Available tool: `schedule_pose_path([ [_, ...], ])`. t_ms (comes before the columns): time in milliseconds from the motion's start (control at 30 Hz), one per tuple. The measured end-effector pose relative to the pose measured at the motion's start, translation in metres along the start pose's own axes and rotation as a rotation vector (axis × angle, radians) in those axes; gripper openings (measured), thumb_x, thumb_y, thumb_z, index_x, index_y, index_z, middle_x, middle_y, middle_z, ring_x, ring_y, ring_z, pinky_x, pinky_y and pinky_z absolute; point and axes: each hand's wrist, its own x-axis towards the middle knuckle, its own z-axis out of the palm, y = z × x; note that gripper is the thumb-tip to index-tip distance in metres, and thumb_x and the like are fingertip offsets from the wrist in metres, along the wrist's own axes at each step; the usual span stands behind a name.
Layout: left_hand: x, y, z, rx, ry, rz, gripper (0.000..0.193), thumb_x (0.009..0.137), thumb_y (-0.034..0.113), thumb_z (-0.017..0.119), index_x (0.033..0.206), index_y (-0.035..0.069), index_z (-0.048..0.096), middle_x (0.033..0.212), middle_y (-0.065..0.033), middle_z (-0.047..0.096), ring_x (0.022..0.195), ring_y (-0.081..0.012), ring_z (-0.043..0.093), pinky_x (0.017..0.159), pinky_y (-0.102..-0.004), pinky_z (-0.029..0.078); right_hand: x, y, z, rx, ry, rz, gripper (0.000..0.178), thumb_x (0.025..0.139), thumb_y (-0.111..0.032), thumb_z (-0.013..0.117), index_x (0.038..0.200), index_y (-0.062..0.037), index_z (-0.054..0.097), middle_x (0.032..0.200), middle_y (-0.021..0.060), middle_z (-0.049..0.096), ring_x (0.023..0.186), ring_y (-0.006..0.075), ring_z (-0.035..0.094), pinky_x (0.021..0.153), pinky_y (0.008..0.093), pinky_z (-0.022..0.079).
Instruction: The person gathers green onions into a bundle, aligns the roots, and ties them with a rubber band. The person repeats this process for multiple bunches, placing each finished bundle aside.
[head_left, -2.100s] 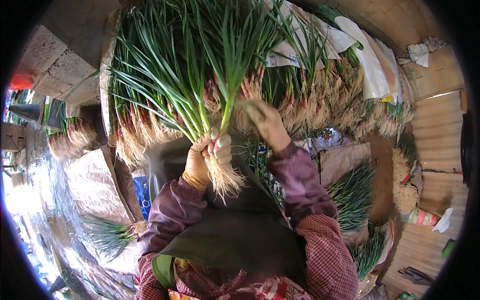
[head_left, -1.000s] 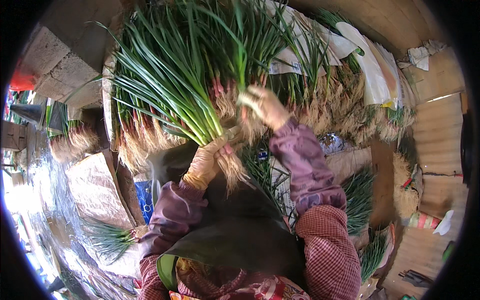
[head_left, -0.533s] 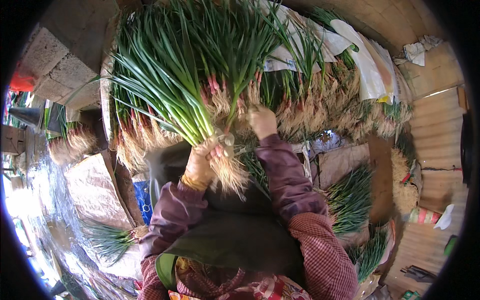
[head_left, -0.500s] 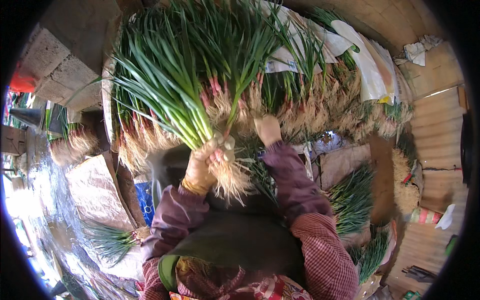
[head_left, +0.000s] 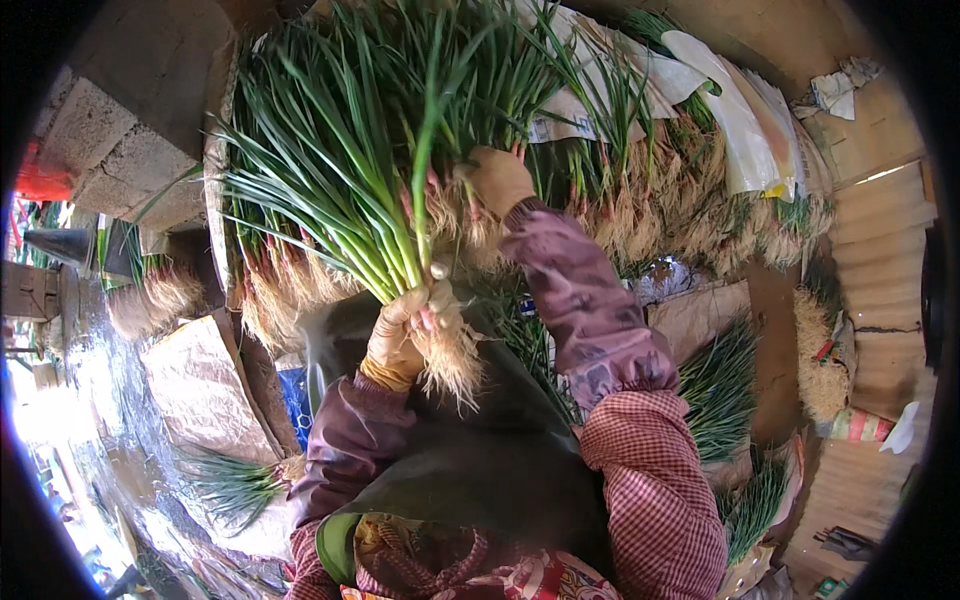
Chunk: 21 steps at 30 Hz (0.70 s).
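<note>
My left hand [head_left: 400,335], in a tan glove, is closed around a bunch of green garlic [head_left: 395,245] near the root end. Long leaves fan up and to the left from it, while pale stringy roots [head_left: 450,360] hang below the fist. My right hand [head_left: 498,180], gloved alike, reaches into the heap of green garlic [head_left: 430,90] at the far side, by the pinkish stem bases. Its fingers are curled in among the stalks; what lies between them is hidden. Both forearms wear purple sleeve covers.
White plastic sheeting [head_left: 735,130] lies over the heap's right part. More green garlic [head_left: 715,390] rests at the right, and a smaller bunch [head_left: 235,485] on brown sacking [head_left: 210,385] at the left. Concrete blocks [head_left: 140,150] stand far left. A dark apron [head_left: 470,460] covers my lap.
My right hand has moved left and farther into the heap, from the hanging roots to the stem bases. The left hand still grips its bunch, with one stalk now more upright.
</note>
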Motion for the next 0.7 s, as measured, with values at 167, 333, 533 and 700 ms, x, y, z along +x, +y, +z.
schedule_pose_path([
  [167,0.006,0.006,-0.029,0.433,0.439,0.023,0.018,0.080,0.006,0.059,0.097,0.001,0.058,0.068,-0.0029,0.059,0.058,-0.0111,0.056,0.057,-0.0231,0.048,-0.072,-0.044,-0.013,0.277,-0.122,0.091,0.022,0.083,-0.020,0.062,0.099,-0.0050,0.061,0.078,0.0092,0.064,0.062,0.0148,0.059,0.056,0.0242,0.048],
  [333,0.010,0.001,-0.012,0.185,0.309,0.077,0.013,0.080,0.009,0.058,0.092,0.004,0.056,0.081,-0.0073,0.056,0.065,-0.0139,0.052,0.058,-0.0249,0.045,-0.088,-0.049,0.021,0.363,0.234,-0.106,0.017,0.081,-0.018,0.063,0.091,-0.0047,0.060,0.073,0.0097,0.062,0.056,0.0144,0.054,0.052,0.0279,0.046],
  [533,-0.013,0.020,0.013,0.049,-0.054,0.155,0.028,0.081,0.018,0.060,0.105,0.007,0.051,0.104,-0.0118,0.051,0.082,-0.0193,0.053,0.070,-0.0312,0.050,-0.089,0.036,0.026,-0.025,-0.183,-0.086,0.032,0.087,-0.031,0.055,0.095,-0.0010,0.062,0.076,0.0116,0.062,0.050,0.0140,0.051,0.049,0.0287,0.046],
  [700,-0.009,0.025,-0.014,-0.090,0.135,0.072,0.054,0.078,0.015,0.059,0.127,0.003,0.038,0.098,-0.0082,0.055,0.082,-0.0195,0.051,0.072,-0.0319,0.046,-0.060,-0.030,-0.014,-0.187,-0.185,-0.074,0.035,0.082,-0.039,0.058,0.080,-0.0036,0.057,0.070,0.0175,0.060,0.059,0.0267,0.059,0.060,0.0398,0.048],
])
